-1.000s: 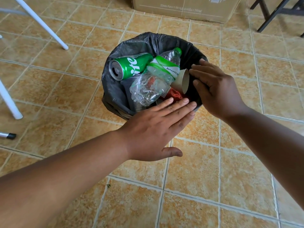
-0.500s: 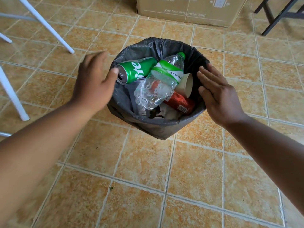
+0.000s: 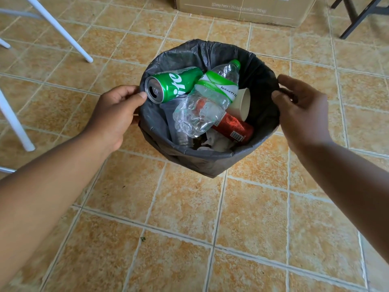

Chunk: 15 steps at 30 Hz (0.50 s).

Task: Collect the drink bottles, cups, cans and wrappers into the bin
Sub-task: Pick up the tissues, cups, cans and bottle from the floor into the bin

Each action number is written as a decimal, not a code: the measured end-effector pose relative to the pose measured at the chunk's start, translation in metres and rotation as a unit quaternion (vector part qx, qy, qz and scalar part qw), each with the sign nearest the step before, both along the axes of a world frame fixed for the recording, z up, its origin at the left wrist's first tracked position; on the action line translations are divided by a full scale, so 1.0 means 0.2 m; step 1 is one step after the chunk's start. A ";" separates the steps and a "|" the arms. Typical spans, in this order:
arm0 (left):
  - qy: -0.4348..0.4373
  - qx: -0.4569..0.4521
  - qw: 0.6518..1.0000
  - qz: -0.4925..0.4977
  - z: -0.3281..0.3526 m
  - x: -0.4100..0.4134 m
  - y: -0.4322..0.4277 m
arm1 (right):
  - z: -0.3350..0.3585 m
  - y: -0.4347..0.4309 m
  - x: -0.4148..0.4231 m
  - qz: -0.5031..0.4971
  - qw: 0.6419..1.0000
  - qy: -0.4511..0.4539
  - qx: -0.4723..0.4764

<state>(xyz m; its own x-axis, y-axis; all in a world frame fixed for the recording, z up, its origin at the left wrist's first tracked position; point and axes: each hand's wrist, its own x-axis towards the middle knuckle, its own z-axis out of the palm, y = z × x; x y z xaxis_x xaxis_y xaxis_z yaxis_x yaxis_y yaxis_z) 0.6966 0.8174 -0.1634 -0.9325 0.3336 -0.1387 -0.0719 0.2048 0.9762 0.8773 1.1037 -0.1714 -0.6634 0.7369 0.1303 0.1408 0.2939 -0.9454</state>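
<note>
On tiled floor | left hand (image 3: 114,111) pinches bin (image 3: 210,165) rim | right hand (image 3: 303,110) pinches opposite rim

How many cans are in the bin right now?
2. A green can lies on top at the left by the left hand; a red can lies lower right, under the plastic bottle. More may be buried.

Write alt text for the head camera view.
Two bare hands, left hand and right hand, grip opposite sides of a bin lined with a dark bag on a tan tiled floor. Inside lie a green can, a crushed clear bottle, a paper cup and a red can.
</note>
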 end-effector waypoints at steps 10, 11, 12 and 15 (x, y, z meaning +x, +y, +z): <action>-0.039 -0.018 0.999 0.019 0.05 -0.08 0.05 | 0.01 0.07 -0.11 -0.020 0.991 0.000 -0.131; -0.039 -0.034 0.999 0.009 0.06 -0.08 0.04 | 0.03 0.07 -0.11 -0.012 0.991 -0.008 -0.133; -0.038 -0.050 0.998 0.001 0.09 -0.06 0.03 | 0.06 0.06 -0.10 -0.004 0.991 -0.019 -0.132; -0.050 -0.073 0.996 -0.004 0.17 0.09 -0.04 | 0.15 -0.01 0.00 0.006 0.993 -0.049 -0.112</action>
